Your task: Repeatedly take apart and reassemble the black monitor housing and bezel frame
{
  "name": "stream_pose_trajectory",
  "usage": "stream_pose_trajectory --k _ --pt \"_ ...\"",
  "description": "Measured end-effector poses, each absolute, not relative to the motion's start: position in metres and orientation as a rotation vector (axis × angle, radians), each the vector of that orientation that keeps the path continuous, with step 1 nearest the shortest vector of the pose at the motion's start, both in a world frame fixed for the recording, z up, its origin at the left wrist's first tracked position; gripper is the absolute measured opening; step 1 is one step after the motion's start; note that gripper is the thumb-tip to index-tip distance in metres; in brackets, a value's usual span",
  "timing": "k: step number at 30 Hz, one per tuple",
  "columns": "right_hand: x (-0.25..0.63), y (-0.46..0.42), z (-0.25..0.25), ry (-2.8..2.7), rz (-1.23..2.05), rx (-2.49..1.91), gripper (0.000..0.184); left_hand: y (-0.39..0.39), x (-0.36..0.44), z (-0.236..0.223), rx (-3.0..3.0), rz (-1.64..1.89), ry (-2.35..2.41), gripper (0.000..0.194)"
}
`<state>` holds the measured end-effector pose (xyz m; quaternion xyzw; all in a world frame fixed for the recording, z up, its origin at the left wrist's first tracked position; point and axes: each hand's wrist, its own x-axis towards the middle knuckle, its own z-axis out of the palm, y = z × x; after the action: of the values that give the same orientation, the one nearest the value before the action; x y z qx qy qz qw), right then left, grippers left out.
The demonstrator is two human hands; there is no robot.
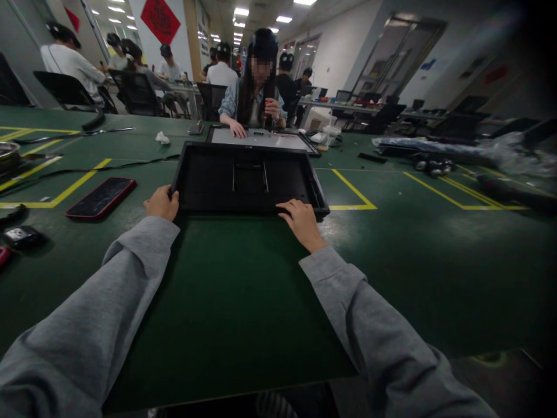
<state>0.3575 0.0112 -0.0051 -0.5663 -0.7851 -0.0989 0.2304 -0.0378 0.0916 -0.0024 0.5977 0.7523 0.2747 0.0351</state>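
Observation:
A black, shallow rectangular monitor casing [209, 180] lies in front of me, its hollow inside facing up and toward me, with two thin light strips near its middle. My left hand [162, 203] is closed round its left edge, thumb on the near side and the other fingers partly hidden. At the casing's near edge, right of centre, my right hand [301, 223] grips the rim with bent fingers. Both hands touch the casing.
Across the green table [243, 302], a co-worker [256, 93] holds a screwdriver over a flat panel [282, 141]. A red-edged phone [102, 197] lies left. Plastic wrap [491, 157] and a dark tool [513, 191] lie right; yellow tape [354, 188] marks the tabletop.

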Motion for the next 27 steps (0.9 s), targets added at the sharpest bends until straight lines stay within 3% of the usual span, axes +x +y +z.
stream_pose_trajectory --k 12,27 --pt "0.359 0.009 -0.007 -2.148 -0.217 -1.556 0.03 0.094 -0.042 -0.004 1.795 0.861 2.25 0.058" --pt "0.359 0.012 -0.016 -2.087 -0.157 -1.567 0.034 0.094 -0.042 -0.006 1.934 0.799 2.241 0.053"
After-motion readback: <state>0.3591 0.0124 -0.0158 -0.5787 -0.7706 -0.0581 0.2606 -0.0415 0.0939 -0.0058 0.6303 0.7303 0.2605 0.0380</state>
